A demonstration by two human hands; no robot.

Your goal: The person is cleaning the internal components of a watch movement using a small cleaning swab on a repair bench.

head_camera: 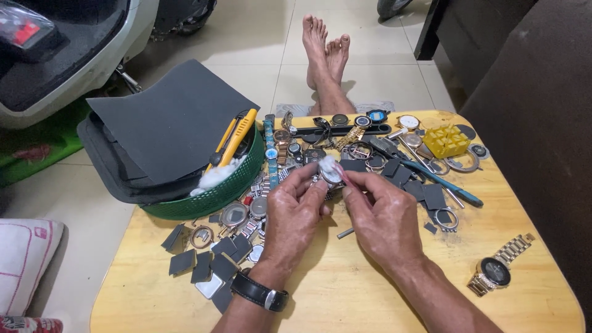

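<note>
Two hands meet over the tabletop (345, 290): the left hand (291, 213) pinches a watch case (328, 174) in its grip, and the right hand (379, 216) presses a white cotton wad (328, 165) onto it with closed fingertips. Judging by this, cleaning is underway on one piece. Beyond the grip, many watches (345, 132) lie unsorted; left of it a green basket (216, 191) holds more cotton.

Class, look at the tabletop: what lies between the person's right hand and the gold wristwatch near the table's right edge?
In the head view, bare wood mostly. Between the right hand and the gold wristwatch only a small metal watch case ring and a dark sandpaper scrap lie near the hand.
</note>
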